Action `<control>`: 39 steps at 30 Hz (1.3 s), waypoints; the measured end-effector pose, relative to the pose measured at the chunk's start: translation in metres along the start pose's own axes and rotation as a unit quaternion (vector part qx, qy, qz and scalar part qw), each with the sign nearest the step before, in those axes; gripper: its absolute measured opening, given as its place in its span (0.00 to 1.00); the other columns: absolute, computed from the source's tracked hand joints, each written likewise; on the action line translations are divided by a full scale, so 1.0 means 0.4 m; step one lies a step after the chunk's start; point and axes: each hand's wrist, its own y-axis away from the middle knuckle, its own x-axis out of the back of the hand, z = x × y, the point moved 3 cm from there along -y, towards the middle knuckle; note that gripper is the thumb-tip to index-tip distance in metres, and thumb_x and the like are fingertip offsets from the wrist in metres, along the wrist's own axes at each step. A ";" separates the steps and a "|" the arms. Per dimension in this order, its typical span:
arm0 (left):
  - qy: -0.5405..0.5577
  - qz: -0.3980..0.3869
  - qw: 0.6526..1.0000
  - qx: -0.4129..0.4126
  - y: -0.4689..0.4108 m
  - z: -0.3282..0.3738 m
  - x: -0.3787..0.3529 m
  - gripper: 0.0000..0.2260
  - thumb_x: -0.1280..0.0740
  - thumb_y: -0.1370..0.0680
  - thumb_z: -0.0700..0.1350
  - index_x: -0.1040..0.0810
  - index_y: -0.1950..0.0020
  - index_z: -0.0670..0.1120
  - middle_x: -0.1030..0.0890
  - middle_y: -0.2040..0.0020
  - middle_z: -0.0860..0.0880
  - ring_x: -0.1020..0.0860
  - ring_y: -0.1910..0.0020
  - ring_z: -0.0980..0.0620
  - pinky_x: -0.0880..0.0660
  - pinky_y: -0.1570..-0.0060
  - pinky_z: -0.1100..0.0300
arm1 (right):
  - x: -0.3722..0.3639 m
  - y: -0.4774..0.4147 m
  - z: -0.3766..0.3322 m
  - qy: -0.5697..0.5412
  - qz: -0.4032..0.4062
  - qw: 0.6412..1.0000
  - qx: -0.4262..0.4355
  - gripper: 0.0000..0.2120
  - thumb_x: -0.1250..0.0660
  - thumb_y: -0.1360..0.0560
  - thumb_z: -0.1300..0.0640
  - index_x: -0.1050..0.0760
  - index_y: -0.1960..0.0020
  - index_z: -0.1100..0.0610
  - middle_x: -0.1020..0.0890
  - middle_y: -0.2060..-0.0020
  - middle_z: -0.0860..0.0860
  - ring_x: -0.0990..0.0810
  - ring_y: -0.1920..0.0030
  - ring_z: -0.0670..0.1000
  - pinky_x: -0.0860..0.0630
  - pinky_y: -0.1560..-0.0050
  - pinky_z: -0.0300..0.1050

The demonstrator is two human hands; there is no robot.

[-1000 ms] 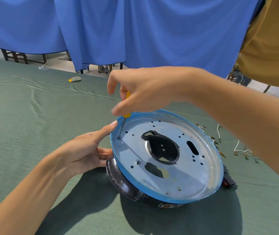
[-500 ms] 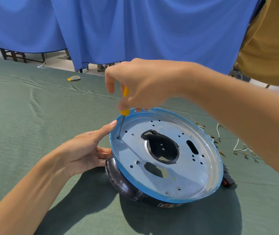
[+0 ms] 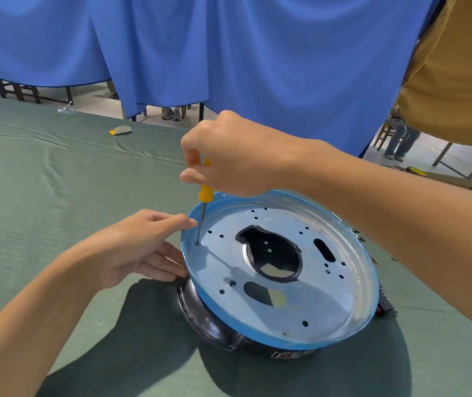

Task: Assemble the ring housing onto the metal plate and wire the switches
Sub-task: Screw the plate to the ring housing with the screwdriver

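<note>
A round metal plate (image 3: 329, 305) with a blue-filmed rim lies tilted on top of a black ring housing (image 3: 200, 319) on the green cloth. My right hand (image 3: 229, 156) grips a yellow-handled screwdriver (image 3: 205, 193) held upright, its tip in a hole at the plate's left edge. My left hand (image 3: 140, 247) rests against the left rim of the plate, index finger touching the rim beside the shaft, other fingers pressed at the housing. A red switch part (image 3: 381, 309) peeks out under the plate's right side.
Loose wires and small terminals (image 3: 356, 234) lie on the cloth right of the plate. A small grey and yellow object (image 3: 120, 130) sits far back on the table. Blue curtains hang behind; a person in a mustard shirt (image 3: 458, 67) stands at right.
My right hand has turned on the screwdriver handle and sits slightly lower over it. My left index finger has shifted along the rim near the shaft. The plate has stayed in place.
</note>
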 end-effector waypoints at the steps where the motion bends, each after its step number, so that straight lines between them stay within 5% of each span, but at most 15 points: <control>1: -0.037 0.014 0.999 -0.009 0.003 0.003 0.003 0.08 0.32 0.24 0.54 0.15 0.53 0.55 0.14 0.57 0.42 0.14 0.59 0.45 0.19 0.57 0.55 | -0.006 0.000 -0.001 -0.001 -0.008 1.000 0.001 0.12 0.36 0.21 0.45 0.27 0.55 0.54 0.27 0.60 0.48 0.26 0.53 0.56 0.37 0.68 0.41; 5: -0.122 0.069 0.985 -0.097 0.007 0.015 0.011 0.08 0.31 0.23 0.54 0.16 0.57 0.68 0.13 0.59 0.54 0.15 0.58 0.57 0.23 0.51 0.58 | -0.016 -0.001 -0.003 -0.011 -0.008 1.000 -0.001 0.11 0.37 0.21 0.45 0.30 0.57 0.51 0.23 0.54 0.54 0.25 0.49 0.59 0.35 0.60 0.45; 7: -0.126 0.118 0.970 -0.173 0.008 0.023 0.018 0.04 0.27 0.27 0.55 0.17 0.57 0.66 0.14 0.58 0.59 0.17 0.54 0.59 0.24 0.47 0.56 | -0.014 -0.004 -0.009 -0.004 0.001 1.000 0.000 0.09 0.37 0.22 0.47 0.31 0.56 0.51 0.24 0.54 0.53 0.25 0.50 0.59 0.33 0.61 0.46; 10: -0.144 0.140 0.942 -0.267 0.023 0.046 0.014 0.12 0.29 0.32 0.54 0.16 0.49 0.59 0.14 0.53 0.59 0.18 0.48 0.60 0.23 0.42 0.54 | -0.014 -0.010 -0.021 0.023 0.013 1.000 -0.018 0.05 0.39 0.22 0.52 0.35 0.55 0.50 0.32 0.63 0.50 0.28 0.60 0.55 0.37 0.66 0.45; 15: -0.296 0.251 0.841 -0.378 0.069 0.090 -0.002 0.17 0.32 0.34 0.59 0.14 0.51 0.54 0.24 0.55 0.72 0.20 0.48 0.56 0.25 0.47 0.58 | -0.014 -0.009 -0.030 0.042 0.030 0.997 -0.064 0.07 0.40 0.22 0.55 0.38 0.56 0.51 0.40 0.67 0.48 0.41 0.70 0.48 0.46 0.71 0.44; 19: -0.253 0.221 0.869 -0.362 0.049 0.088 -0.014 0.06 0.22 0.34 0.54 0.16 0.61 0.58 0.17 0.63 0.66 0.18 0.61 0.58 0.25 0.59 0.64 | -0.017 -0.006 -0.019 0.045 0.020 0.995 -0.091 0.19 0.39 0.21 0.52 0.45 0.65 0.53 0.39 0.67 0.49 0.41 0.70 0.49 0.44 0.70 0.45; 23: -0.177 0.253 0.884 -0.351 0.017 0.070 -0.020 0.09 0.20 0.35 0.41 0.15 0.66 0.53 0.17 0.67 0.63 0.21 0.65 0.68 0.30 0.61 0.76 | -0.010 -0.006 -0.018 -0.010 -0.022 0.999 -0.047 0.15 0.37 0.23 0.42 0.33 0.61 0.51 0.29 0.62 0.50 0.27 0.59 0.55 0.33 0.68 0.45; 26: -0.194 0.227 0.883 -0.362 0.017 0.068 -0.017 0.05 0.22 0.31 0.40 0.13 0.61 0.51 0.15 0.62 0.60 0.20 0.60 0.65 0.28 0.48 0.70 | 0.023 0.010 -0.017 -0.035 -0.076 0.996 -0.012 0.07 0.31 0.26 0.48 0.25 0.51 0.48 0.21 0.55 0.46 0.20 0.59 0.46 0.23 0.63 0.41; 29: -0.215 0.160 0.884 -0.382 0.020 0.069 -0.017 0.03 0.24 0.27 0.45 0.14 0.59 0.53 0.16 0.59 0.65 0.18 0.54 0.65 0.35 0.36 0.68 | 0.029 0.017 -0.007 -0.048 -0.064 0.997 -0.009 0.03 0.30 0.26 0.57 0.23 0.57 0.50 0.23 0.69 0.43 0.21 0.71 0.40 0.27 0.74 0.35; 32: -0.192 0.180 0.882 -0.391 0.016 0.064 -0.019 0.04 0.22 0.31 0.51 0.14 0.61 0.53 0.17 0.61 0.68 0.18 0.56 0.67 0.38 0.32 0.62 | 0.008 0.007 -0.006 -0.052 -0.044 0.997 -0.021 0.13 0.32 0.23 0.50 0.24 0.62 0.57 0.20 0.75 0.49 0.22 0.78 0.43 0.26 0.75 0.35; 34: -0.197 0.202 0.878 -0.387 0.009 0.060 -0.022 0.01 0.23 0.31 0.46 0.14 0.62 0.51 0.18 0.63 0.69 0.18 0.57 0.66 0.39 0.29 0.56 | -0.001 -0.002 -0.003 -0.046 -0.047 0.997 -0.037 0.17 0.35 0.22 0.48 0.29 0.64 0.58 0.19 0.76 0.51 0.22 0.79 0.46 0.27 0.77 0.37; 39: -0.256 0.173 0.856 -0.414 0.007 0.060 -0.034 0.11 0.29 0.24 0.41 0.17 0.62 0.56 0.14 0.56 0.60 0.22 0.46 0.71 0.45 0.25 0.55 | 0.017 0.010 0.009 -0.082 -0.036 0.996 -0.014 0.08 0.31 0.24 0.48 0.26 0.55 0.51 0.18 0.62 0.49 0.25 0.71 0.31 0.29 0.73 0.33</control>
